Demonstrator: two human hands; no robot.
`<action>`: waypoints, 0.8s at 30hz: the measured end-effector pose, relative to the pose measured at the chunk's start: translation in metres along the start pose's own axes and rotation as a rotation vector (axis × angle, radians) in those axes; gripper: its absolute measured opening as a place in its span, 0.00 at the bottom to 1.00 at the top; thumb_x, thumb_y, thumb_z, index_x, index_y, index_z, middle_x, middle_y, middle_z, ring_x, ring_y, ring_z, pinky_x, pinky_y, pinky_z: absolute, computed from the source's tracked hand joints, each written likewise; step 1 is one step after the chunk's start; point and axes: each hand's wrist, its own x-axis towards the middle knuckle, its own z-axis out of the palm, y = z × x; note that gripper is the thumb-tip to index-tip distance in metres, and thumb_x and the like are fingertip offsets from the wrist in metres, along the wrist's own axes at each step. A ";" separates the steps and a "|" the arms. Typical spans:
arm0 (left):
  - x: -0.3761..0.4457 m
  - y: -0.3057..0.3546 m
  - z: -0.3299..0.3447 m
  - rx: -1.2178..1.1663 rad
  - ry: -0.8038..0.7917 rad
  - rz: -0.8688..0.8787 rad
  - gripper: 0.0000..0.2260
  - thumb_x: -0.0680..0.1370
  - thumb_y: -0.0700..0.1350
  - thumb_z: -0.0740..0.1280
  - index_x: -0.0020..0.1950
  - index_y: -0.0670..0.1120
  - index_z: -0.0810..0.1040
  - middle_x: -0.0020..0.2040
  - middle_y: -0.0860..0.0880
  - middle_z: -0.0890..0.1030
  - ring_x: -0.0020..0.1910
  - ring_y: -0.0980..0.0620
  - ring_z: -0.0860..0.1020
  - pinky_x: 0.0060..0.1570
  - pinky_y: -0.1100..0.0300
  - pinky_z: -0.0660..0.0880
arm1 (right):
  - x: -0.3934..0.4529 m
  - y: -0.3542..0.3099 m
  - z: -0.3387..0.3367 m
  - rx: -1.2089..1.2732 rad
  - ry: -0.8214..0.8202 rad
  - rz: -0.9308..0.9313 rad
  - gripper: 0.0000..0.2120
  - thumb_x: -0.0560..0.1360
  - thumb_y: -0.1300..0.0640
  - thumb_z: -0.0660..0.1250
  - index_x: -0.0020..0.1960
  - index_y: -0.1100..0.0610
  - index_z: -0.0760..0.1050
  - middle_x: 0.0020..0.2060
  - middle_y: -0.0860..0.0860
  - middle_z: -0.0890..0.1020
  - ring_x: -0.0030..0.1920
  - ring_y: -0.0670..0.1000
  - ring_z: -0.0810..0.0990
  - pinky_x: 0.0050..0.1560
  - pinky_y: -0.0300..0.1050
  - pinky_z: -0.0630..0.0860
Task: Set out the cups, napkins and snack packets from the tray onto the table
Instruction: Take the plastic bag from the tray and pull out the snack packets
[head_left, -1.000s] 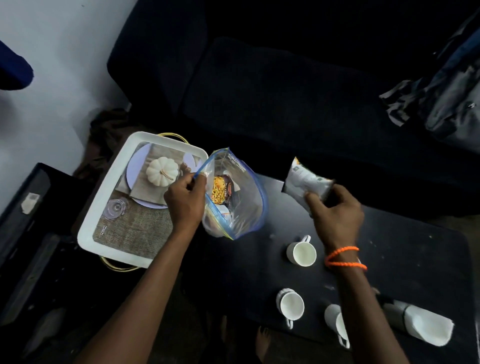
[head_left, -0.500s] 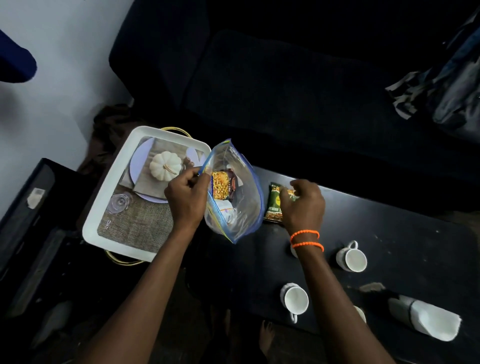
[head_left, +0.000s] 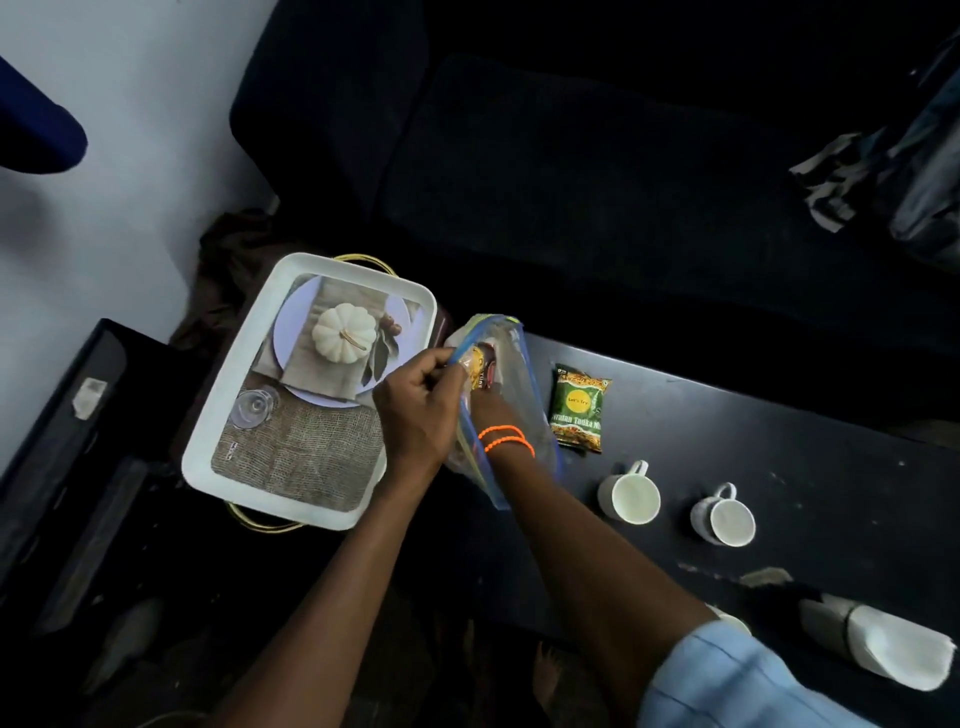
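My left hand (head_left: 415, 410) pinches the rim of a clear zip bag (head_left: 511, 374) with a blue seal, held up between the white tray (head_left: 228, 415) and the black table (head_left: 779, 467). My right hand (head_left: 485, 410) is inside the bag, mostly hidden, next to a yellow and red snack packet (head_left: 478, 366); whether it grips the packet I cannot tell. A green snack packet (head_left: 577, 408) lies flat on the table. Two white cups (head_left: 629, 499) (head_left: 723, 517) stand to its right, and a third cup's rim (head_left: 732, 619) peeks out behind my sleeve. Rolled white napkins (head_left: 878, 642) lie at the table's right end.
The tray's bottom bears a printed picture of a pumpkin, plate and burlap, and the tray has thin gold handles (head_left: 260, 525). A dark sofa (head_left: 571, 156) runs behind the table with clothes (head_left: 883, 171) on its right. A black box (head_left: 67, 457) stands to the left.
My right hand has let go of the green packet, which now lies on the table, and has moved left into the bag. The left hand still holds the bag's rim.
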 end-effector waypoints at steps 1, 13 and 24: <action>0.001 -0.001 -0.001 0.006 0.013 -0.004 0.07 0.73 0.45 0.68 0.40 0.54 0.85 0.32 0.54 0.83 0.29 0.61 0.77 0.30 0.67 0.71 | 0.000 0.003 -0.001 -0.023 0.032 -0.014 0.17 0.85 0.61 0.52 0.67 0.66 0.74 0.63 0.65 0.78 0.65 0.64 0.77 0.65 0.53 0.73; 0.028 -0.011 -0.008 0.031 0.171 -0.090 0.09 0.77 0.45 0.68 0.38 0.46 0.83 0.32 0.44 0.83 0.32 0.45 0.83 0.32 0.49 0.78 | -0.126 -0.006 -0.159 0.110 0.532 -0.337 0.11 0.68 0.51 0.68 0.46 0.51 0.85 0.32 0.49 0.84 0.34 0.46 0.81 0.34 0.42 0.71; 0.021 -0.002 -0.006 0.041 0.170 -0.075 0.08 0.77 0.41 0.68 0.49 0.48 0.87 0.30 0.54 0.78 0.30 0.62 0.75 0.33 0.69 0.69 | -0.052 0.085 -0.107 0.369 0.717 0.013 0.07 0.75 0.57 0.68 0.46 0.58 0.84 0.35 0.53 0.86 0.40 0.50 0.84 0.44 0.51 0.80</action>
